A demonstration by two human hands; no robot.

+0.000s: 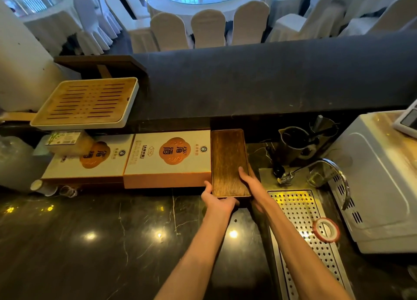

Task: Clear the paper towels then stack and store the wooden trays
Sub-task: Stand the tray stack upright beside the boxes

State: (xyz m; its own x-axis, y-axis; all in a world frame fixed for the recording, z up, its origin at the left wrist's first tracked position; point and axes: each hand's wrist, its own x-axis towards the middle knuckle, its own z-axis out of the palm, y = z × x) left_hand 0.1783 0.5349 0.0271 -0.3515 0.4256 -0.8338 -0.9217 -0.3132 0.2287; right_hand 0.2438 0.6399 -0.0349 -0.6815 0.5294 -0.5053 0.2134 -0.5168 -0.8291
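Both hands on dark wooden tray (pixel 229 162): left hand (pixel 216 199) gripping near corner, right hand (pixel 251 183) clasping right edge, beside orange box (pixel 168 158). No paper towels visible; storing nearly done.

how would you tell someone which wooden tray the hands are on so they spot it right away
Start at the dark marble counter and follow it back to the two orange and white boxes against the raised ledge. The dark wooden tray sits just right of them, with the left hand and right hand at its near end. Unlike the pale slatted tray further left, it is narrow, dark and plain.
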